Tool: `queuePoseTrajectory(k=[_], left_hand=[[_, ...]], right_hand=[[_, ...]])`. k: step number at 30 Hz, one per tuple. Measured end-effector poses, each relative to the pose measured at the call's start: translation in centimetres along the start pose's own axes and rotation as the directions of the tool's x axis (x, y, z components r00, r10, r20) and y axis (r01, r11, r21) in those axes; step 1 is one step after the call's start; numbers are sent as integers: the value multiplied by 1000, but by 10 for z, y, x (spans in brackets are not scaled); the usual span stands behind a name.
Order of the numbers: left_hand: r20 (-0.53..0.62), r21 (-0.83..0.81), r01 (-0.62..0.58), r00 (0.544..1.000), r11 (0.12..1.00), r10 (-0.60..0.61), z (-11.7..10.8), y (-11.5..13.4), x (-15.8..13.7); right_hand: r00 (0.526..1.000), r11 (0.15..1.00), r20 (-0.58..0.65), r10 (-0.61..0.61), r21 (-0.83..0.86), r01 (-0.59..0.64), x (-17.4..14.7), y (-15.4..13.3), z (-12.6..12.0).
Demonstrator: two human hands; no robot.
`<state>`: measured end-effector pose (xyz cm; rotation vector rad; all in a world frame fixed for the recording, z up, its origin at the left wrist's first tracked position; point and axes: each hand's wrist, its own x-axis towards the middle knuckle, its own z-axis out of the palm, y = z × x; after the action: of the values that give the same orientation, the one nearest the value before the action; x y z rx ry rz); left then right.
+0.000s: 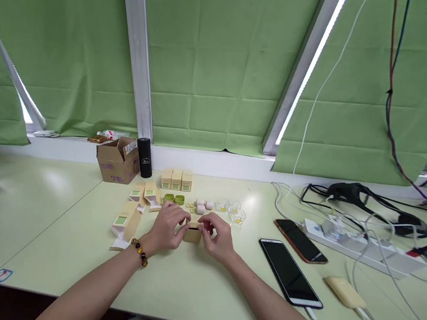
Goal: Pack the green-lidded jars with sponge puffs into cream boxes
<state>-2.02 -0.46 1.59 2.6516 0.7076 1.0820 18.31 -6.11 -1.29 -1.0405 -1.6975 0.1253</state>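
Between my two hands is a small tan cardboard box [193, 235], with a dark opening along its top edge. My left hand [169, 226] pinches its left side, and a beaded bracelet circles that wrist. My right hand [216, 235] pinches the right side near the top. Just beyond the hands lie green trays [179, 199], pale pink round pieces [201, 209] and clear plastic pieces [238, 218] with yellow bits. Three closed tan boxes [176, 179] stand in a row behind them. Unfolded tan boxes [126, 220] with green labels lie left of my left hand.
A brown carton [118, 162] and a black cylinder [145, 158] stand at the back. On the right are a white phone [290, 272], a second phone [301, 241], a power strip [363, 249] with tangled cables, and a yellow power bank [345, 292].
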Motion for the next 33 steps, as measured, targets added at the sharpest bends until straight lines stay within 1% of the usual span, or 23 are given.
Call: queuePoseTrajectory(k=[6, 11, 14, 19, 25, 30, 33], left_hand=[[-20, 75, -81, 996, 994, 82, 1, 1, 0], [-62, 124, -158, 984, 980, 167, 1, 3, 0], [-70, 142, -175, 980, 974, 186, 2, 3, 0], [-64, 143, -188, 978, 972, 198, 2, 2, -1], [-45, 134, -186, 980, 973, 193, 1, 2, 0], [-11, 91, -187, 982, 978, 189, 0, 3, 0], [-11, 76, -152, 988, 985, 154, 3, 1, -1]], right_hand=[[998, 996, 13, -57, -71, 58, -1, 3, 0], [990, 986, -6, -143, -93, 142, -2, 8, 2], [983, 978, -10, -182, -108, 180, -2, 9, 2], [977, 970, 8, -213, -118, 212, -1, 9, 0], [977, 968, 32, -210, -133, 213, -3, 12, -1], [982, 976, 88, -165, -128, 176, -4, 16, 1], [984, 982, 117, -135, -113, 148, -4, 15, 0]])
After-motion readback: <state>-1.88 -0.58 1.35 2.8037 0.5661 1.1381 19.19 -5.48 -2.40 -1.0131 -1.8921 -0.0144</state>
